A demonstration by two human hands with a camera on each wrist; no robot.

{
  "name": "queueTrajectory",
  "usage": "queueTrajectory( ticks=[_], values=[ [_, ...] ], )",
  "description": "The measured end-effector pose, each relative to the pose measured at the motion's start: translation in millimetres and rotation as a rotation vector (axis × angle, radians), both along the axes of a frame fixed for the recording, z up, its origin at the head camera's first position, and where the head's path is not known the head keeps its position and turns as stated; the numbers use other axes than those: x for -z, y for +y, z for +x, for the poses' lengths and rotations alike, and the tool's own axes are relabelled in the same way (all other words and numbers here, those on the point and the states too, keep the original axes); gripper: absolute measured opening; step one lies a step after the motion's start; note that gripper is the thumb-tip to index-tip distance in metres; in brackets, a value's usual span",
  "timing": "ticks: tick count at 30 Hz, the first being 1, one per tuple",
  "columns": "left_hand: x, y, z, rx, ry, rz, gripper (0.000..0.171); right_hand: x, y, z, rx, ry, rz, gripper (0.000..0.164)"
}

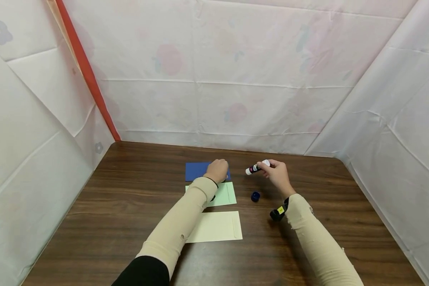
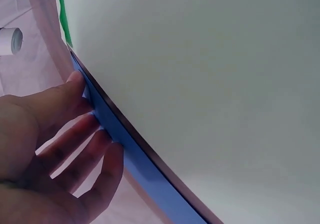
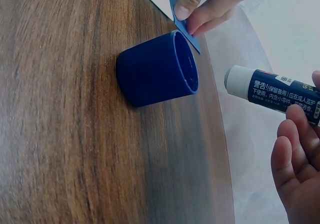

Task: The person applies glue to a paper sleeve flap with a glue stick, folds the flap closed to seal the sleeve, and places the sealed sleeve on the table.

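In the head view, my left hand (image 1: 217, 171) is over the right part of a blue envelope (image 1: 196, 171). The left wrist view shows the thumb and bent fingertips resting on the blue paper (image 2: 145, 171), with the palm raised off it. My right hand (image 1: 279, 178) pinches an uncapped glue stick (image 1: 254, 169) between thumb and fingers, its white end tilted down to the left above the table. In the right wrist view, the dark label with white print on the glue stick (image 3: 272, 88) shows. Its dark blue cap (image 1: 255, 196) stands on the table below that hand, hollow inside.
A pale green envelope (image 1: 227, 195), partly under the left forearm, lies just nearer than the blue one. Closer still is a cream envelope (image 1: 218, 227). All lie on a brown wood-grain table (image 1: 103, 206), with white patterned sheets (image 1: 218, 107) hanging around its back and sides.
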State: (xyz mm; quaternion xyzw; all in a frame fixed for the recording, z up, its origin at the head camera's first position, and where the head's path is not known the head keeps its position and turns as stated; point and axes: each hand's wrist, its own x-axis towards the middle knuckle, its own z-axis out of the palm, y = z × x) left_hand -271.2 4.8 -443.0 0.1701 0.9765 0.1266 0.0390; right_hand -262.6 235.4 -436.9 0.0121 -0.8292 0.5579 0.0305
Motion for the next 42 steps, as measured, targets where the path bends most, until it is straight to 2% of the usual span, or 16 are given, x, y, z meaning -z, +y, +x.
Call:
queueTrajectory(
  ticks=[8, 17, 22, 25, 29, 32, 36, 42],
  values=[
    [3.9, -0.5, -3.4, -0.013, 0.019, 0.066, 0.011, 0.5, -0.7, -0.2, -0.007, 0.009, 0.008, 0.036],
    [7.0, -3.1, -5.7, -0.008, 0.021, 0.057, 0.016, -0.7, -1.9, 0.7, -0.005, 0.006, 0.001, 0.039],
    [5.2, -4.6, -5.0, -0.007, 0.018, 0.078, 0.006, -0.9, -2.9, 1.4, -0.005, -0.001, 0.007, 0.04],
    [5.9, -5.8, -5.4, -0.017, 0.004, 0.1, 0.017, 0.2, -2.5, 1.3, -0.012, 0.002, 0.012, 0.04],
    [6.3, -6.8, -6.4, -0.02, -0.057, 0.131, 0.037, 3.1, -2.2, 0.4, -0.007, 0.014, 0.008, 0.039],
    [4.6, -6.5, -5.1, 0.003, -0.067, 0.129, 0.033, 4.7, -2.6, -0.6, -0.002, 0.024, 0.002, 0.038],
    [2.6, -6.1, -2.1, 0.017, -0.046, 0.122, 0.025, 5.1, -4.5, -1.7, -0.015, 0.028, -0.001, 0.038],
    [5.1, -8.4, -1.7, 0.019, -0.043, 0.138, 0.048, -0.3, -5.0, -0.3, -0.038, 0.011, 0.001, 0.038]
  ],
)
